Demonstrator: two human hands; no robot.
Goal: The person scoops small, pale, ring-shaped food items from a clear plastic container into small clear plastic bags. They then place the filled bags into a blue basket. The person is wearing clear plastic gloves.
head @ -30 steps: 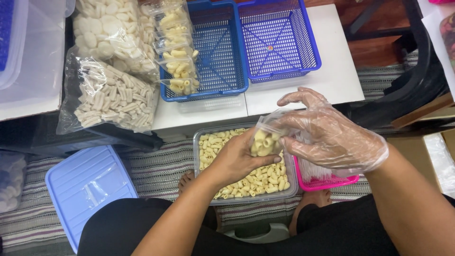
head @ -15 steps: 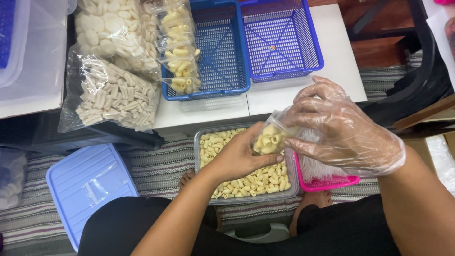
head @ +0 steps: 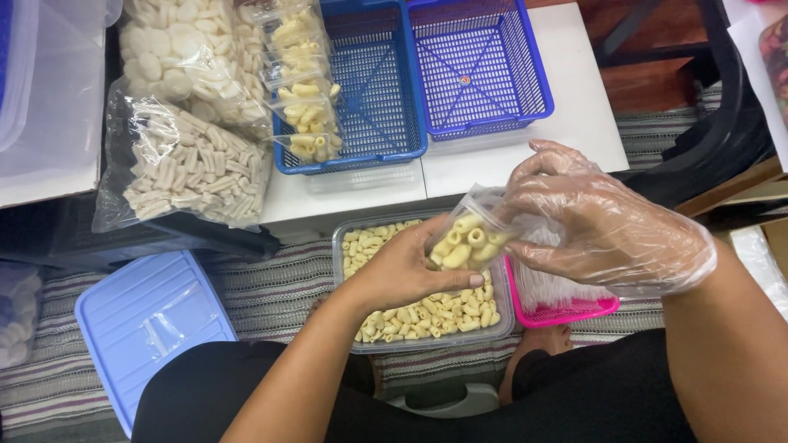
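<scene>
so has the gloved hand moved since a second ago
Yes. The right hand has dropped slightly, from level with the white table's front edge to lower over the pink tray, closer around the small bag.

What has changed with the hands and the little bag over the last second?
The small clear bag of pasta pieces rose slightly from the grey tub, and the gloved right hand closed in around it. The bare left hand keeps holding it from below. Baskets and packets stayed put.
</scene>
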